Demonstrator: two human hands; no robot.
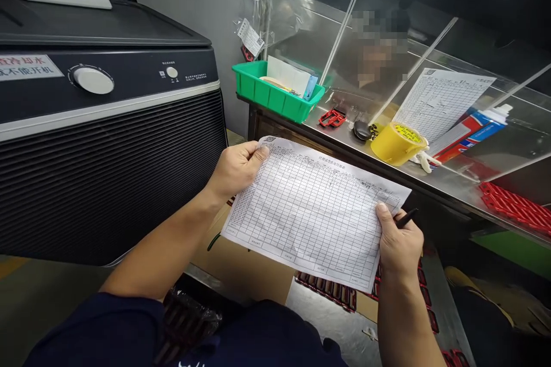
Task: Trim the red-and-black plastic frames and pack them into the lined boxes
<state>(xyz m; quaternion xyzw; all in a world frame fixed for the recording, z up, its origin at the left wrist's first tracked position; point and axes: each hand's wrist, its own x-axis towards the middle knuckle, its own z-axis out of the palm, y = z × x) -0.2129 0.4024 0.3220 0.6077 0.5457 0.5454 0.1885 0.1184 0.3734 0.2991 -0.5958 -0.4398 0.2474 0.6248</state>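
A white sheet printed with a table grid [307, 212] is stretched between my two hands, its face toward me. My left hand [241, 167] pinches the sheet's upper left corner between thumb and fingers. On the other side, my right hand [400, 238] grips the right edge with the thumb on top. A black pen [407, 218] also sits in my right hand, sticking out past the fingers. Faint handwriting runs along the top rows of the sheet. Below it, rows of dark red parts [329, 291] show on the bench, partly hidden by the sheet.
A large black machine [107, 166] with a white knob stands at left. On the shelf are a green bin [275, 92], yellow tape roll [398, 143], spray can [473, 132], another form [443, 103] and red parts [516, 206]. A person's blurred reflection shows in the panel.
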